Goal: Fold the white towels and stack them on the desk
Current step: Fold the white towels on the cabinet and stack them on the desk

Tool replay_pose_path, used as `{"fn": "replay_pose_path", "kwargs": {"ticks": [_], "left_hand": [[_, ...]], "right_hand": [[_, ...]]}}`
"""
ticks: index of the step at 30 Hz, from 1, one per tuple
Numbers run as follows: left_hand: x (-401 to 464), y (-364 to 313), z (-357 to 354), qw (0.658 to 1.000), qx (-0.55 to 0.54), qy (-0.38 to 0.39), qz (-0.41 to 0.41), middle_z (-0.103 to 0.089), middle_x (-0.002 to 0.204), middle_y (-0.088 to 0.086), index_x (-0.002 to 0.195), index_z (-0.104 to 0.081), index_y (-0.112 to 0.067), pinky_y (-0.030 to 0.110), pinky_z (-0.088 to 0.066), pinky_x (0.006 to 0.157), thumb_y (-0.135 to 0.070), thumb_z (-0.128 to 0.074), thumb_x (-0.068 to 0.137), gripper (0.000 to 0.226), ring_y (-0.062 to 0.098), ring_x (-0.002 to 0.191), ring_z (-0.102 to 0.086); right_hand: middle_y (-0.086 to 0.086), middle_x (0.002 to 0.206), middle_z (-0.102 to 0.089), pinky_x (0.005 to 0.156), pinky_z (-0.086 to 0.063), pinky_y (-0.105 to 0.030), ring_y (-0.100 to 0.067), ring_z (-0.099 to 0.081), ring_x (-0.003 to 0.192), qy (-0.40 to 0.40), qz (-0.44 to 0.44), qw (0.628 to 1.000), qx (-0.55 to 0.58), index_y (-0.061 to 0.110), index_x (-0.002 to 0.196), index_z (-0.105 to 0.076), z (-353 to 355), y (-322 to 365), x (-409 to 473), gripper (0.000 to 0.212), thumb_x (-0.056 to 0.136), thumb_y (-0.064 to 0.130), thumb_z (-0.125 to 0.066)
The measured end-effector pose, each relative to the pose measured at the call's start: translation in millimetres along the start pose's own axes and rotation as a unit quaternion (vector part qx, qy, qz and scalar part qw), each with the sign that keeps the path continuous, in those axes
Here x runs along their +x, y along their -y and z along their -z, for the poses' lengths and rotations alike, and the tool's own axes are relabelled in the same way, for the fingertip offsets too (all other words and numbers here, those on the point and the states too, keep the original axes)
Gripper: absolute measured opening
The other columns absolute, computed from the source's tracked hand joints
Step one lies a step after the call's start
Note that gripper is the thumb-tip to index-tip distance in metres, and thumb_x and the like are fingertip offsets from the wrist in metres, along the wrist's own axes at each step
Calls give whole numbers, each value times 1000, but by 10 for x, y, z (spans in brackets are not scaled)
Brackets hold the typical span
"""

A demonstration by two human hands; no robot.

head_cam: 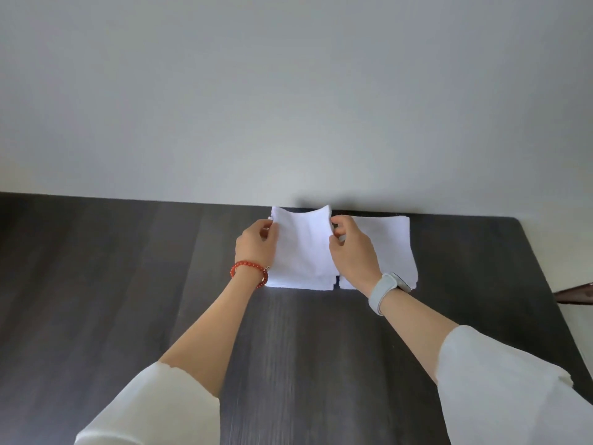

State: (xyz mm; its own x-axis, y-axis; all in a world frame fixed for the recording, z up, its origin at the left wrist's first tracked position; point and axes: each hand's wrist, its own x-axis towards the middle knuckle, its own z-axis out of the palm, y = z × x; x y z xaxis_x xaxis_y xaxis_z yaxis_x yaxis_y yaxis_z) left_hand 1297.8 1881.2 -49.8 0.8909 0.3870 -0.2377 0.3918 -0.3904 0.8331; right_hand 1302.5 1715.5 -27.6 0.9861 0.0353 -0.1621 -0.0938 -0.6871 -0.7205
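both hands (256, 244) pinching towel (303, 248) edges

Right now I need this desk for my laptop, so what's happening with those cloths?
A person is folding white towels at the back of the dark desk. The left hand and right hand each pinch a side edge of one towel, whose far edge lifts off the surface. It lies on a left pile; a second pile lies flat just right of it.
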Motion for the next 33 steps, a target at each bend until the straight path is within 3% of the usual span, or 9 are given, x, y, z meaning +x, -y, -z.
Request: {"fn": "replay_pose_path", "kwargs": {"ticks": [4,12,17,20,22,25,29,31,33], "left_hand": [[-16,110,-52,1000,8,-23,-9,-57,77,-7,103,-63,-14,21,-38,68,-24,-48,92,21,13,75,-52],[-37,198,42,999,16,-34,-24,-59,83,-6,106,-64,-13,19,-36,72,-22,-49,92,22,9,77,-51],[-7,232,1,999,9,-30,-21,-58,87,-6,108,-62,-14,17,-37,70,-25,-50,92,23,7,76,-50],[9,237,-36,998,20,-39,-52,-57,92,-4,108,-61,-14,18,-37,72,-25,-48,93,22,9,77,-50],[3,229,-69,996,36,-42,-66,-55,96,1,104,-62,-11,20,-35,72,-23,-45,95,22,11,77,-49],[-19,233,-104,992,62,-73,-78,-48,122,4,122,-54,-13,25,-37,77,-21,-41,96,30,18,97,-52],[-34,294,-134,933,244,-93,-248,-38,145,10,139,-36,-8,41,-40,93,-26,-26,93,50,31,132,-36],[-9,290,-152,902,361,-27,-237,-23,152,7,144,-24,-11,49,-29,107,-37,-11,92,60,30,141,-18],[48,320,-195,897,404,24,-177,-1,157,-2,148,-5,-17,50,-6,114,-45,3,91,64,25,143,7]], "right_hand": [[-8,100,-60,82,-49,-43,-28,-57,89,-15,16,1000,-5,13,120,-46,-43,-85,-24,29,91,9,-46],[-5,101,-60,80,-51,-35,-19,-56,82,-41,62,997,-5,14,124,-46,-138,-95,-73,33,92,7,-46],[-10,110,-55,82,-48,-35,-23,-53,94,-67,85,980,-166,9,124,-47,-201,-115,-73,35,89,7,-49],[-11,115,-56,74,-45,-40,-30,-56,95,-141,161,938,-273,10,115,-56,-245,-121,-78,45,72,0,-63],[-9,124,-55,84,-37,-42,-29,-54,110,-116,207,913,-331,10,116,-56,-277,-114,-76,47,70,5,-62],[-12,141,-44,106,-26,-55,-27,-39,132,-61,205,883,-417,6,130,-48,-345,-126,-41,48,87,27,-42],[-15,145,-38,109,-17,-58,-28,-33,136,-15,157,885,-438,1,135,-42,-385,-186,22,63,89,39,-21],[-17,144,-38,107,-19,-58,-29,-33,136,-6,151,885,-440,0,135,-42,-389,-206,46,65,89,41,-20],[-17,144,-37,107,-20,-58,-29,-33,136,2,142,889,-436,0,135,-41,-401,-227,78,67,89,43,-19]]}}
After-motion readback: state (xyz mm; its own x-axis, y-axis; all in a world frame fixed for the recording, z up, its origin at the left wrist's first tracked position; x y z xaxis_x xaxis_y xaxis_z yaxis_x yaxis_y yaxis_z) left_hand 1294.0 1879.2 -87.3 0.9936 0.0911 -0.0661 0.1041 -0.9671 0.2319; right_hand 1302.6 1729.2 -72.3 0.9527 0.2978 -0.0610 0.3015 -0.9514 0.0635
